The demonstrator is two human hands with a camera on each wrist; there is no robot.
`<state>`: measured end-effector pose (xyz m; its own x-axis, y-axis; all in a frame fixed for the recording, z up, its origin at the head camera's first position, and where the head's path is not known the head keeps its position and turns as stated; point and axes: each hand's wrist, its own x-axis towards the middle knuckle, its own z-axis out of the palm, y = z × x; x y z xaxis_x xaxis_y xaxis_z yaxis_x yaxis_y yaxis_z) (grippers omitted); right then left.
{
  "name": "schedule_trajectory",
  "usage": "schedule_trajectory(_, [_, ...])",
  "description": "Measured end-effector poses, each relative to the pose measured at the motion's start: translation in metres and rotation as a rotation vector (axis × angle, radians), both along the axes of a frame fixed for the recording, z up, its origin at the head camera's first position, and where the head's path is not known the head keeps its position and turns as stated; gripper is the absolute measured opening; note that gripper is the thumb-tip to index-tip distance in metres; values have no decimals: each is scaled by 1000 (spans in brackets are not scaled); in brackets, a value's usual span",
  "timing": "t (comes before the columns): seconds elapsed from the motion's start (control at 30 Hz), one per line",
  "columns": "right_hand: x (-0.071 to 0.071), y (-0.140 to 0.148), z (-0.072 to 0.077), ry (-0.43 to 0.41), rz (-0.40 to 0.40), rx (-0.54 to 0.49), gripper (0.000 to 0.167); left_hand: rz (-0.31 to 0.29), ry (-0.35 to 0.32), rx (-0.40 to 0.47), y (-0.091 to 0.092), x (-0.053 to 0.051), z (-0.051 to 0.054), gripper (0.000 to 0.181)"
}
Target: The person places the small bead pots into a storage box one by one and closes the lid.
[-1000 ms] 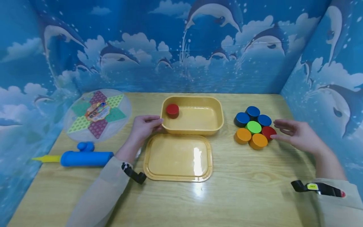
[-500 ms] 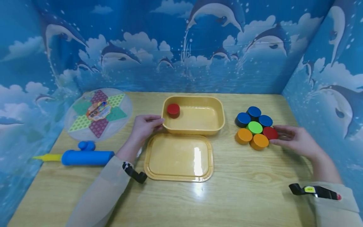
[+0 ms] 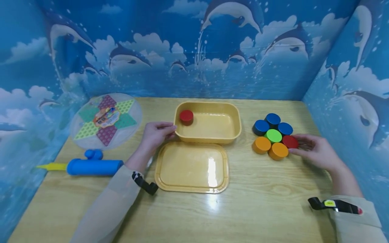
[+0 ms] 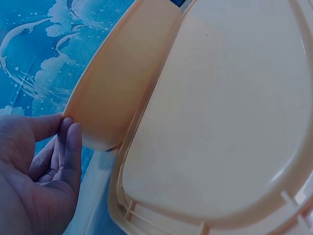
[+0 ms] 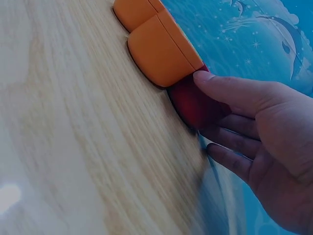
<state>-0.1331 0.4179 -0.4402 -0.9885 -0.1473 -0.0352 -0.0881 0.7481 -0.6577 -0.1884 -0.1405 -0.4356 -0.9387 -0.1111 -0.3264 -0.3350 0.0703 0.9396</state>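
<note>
Currently red block (image 3: 290, 142), R of box (image 3: 209, 138), is pinched btwn thumb & fingers of R hand (image 3: 319, 152), box-side of palm; box's L end is pinched by L hand (image 3: 156, 135).

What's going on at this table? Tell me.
A person is working with both hands. The left hand pinches the near left corner of a tan box by its rim. The right hand holds a red cylinder at the side of a cluster on the table, next to three blue cylinders, a green cylinder and two orange cylinders. Another red cylinder sits inside the box. The lid is off, lying on the box's near side.
</note>
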Motion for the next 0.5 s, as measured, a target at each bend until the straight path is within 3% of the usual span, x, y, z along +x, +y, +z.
schedule_trajectory(0.17, [-1,3,-1,-6,-21,5,57,1,13,6,-1,-1,0,34])
schedule_trajectory(0.5, [7,14,-2,8,-58,-97,56,-2,14,38,0,0,0,34])
